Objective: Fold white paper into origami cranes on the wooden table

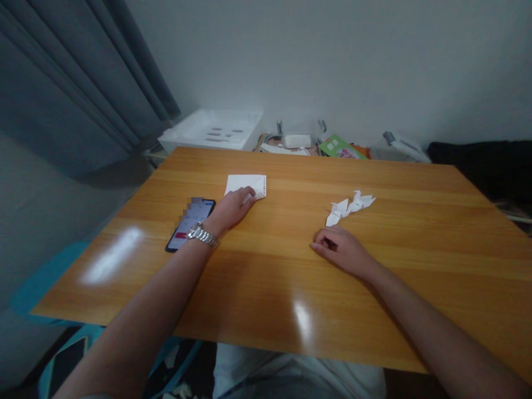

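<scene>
Colours and patterns, as I am seeing them. The surface [374,183] is showing orange-brown wood with long horizontal grain stripes and pale glare patches. The sheet of paper [246,183] under my left hand [230,209] is appearing plain white, with a row of tiny perforations along one edge. The folded paper figure [349,207] near my right hand [338,249] is showing white with faint grey creases. The watch [202,235] on my left wrist is gleaming silver. The phone [190,224] is showing a black frame, a pale lilac screen and a red bar. The curtain [70,77] is hanging in slate blue-grey folds. The tray [214,129] is looking white; the wall [332,55] is appearing pale grey.
</scene>
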`<action>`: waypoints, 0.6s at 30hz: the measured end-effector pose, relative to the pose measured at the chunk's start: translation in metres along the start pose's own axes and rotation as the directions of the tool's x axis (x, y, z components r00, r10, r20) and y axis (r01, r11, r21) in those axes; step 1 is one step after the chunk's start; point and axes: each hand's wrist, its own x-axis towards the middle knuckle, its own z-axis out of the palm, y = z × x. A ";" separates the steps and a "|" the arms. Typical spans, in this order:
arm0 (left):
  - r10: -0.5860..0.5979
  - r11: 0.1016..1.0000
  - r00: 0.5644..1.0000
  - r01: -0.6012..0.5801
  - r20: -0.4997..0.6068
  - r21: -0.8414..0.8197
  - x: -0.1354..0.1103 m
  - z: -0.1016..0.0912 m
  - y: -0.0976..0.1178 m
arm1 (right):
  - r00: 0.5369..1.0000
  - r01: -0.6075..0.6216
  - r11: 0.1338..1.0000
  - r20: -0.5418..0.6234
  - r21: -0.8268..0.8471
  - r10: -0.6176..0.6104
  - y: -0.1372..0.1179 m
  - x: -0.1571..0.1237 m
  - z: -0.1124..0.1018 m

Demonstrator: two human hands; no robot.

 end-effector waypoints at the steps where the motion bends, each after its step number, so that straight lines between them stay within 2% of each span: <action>1: -0.023 1.000 1.000 0.023 -0.006 -0.002 0.000 0.000 0.001 | 1.000 0.000 1.000 0.000 0.001 0.000 -0.001 0.000 0.000; 11: -0.126 0.976 0.983 0.098 -0.133 -0.196 0.001 0.008 -0.003 | 1.000 -0.008 1.000 0.001 0.004 0.008 -0.003 0.000 -0.001; 18: -0.170 0.944 0.984 0.147 -0.053 -0.296 0.001 0.005 -0.005 | 1.000 -0.003 1.000 0.001 0.004 0.003 -0.001 0.000 -0.001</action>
